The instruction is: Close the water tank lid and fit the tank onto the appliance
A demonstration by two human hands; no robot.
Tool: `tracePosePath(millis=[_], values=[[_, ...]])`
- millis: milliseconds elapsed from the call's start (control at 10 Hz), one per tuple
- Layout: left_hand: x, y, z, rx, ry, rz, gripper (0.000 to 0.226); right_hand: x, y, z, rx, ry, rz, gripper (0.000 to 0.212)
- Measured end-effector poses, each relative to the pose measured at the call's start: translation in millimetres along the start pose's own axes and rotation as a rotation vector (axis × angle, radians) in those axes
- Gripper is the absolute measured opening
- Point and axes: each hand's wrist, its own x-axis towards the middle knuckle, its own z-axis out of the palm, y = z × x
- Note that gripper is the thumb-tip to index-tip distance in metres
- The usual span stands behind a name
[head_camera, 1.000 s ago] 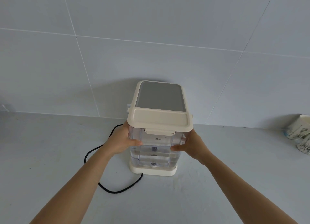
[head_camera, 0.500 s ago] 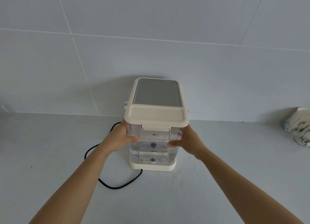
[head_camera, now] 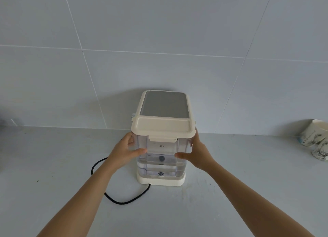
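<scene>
Clearly we are handling a tank (head_camera: 160,155) that is rigid, clear plastic, part full of water, so we are judging it fairly heavy, smooth and likely to slip if wet. The lid (head_camera: 164,127) is lying flat with its front clasp down, so it is looking closed. We are taking hold at the two side walls, below the lid rim, where the flat faces are giving the palms the most contact; lifting by the lid would be risking the clasp.

Our left hand (head_camera: 126,152) is wrapping the left wall, its fingers (head_camera: 130,139) curling behind and the thumb lying across the front face. Our right hand (head_camera: 197,154) is pressing the right wall, thumb pointing inward along the front. Both hands are closing on the tank, so it is sitting squarely between the fingers.

The tank is standing upright on the base (head_camera: 160,180) of the appliance (head_camera: 163,103), against its taller rear body, on the worktop (head_camera: 53,165). Whether it is fully seated we cannot tell. A cord (head_camera: 99,165) is looping just beside the left wrist.
</scene>
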Motion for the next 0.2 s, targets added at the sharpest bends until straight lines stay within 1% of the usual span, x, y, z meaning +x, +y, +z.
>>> tracePosePath(millis=[100,200], values=[[-7.1,10.5,-6.1,-0.028,0.009,0.058,0.116,-1.8,-7.0,-7.3,0.030,-0.001,-0.065,0.111],[-10.7,31.9,-10.2,0.044,0.100,0.160,0.128,-5.0,-16.5,-20.5,0.012,-0.036,-0.068,0.127]])
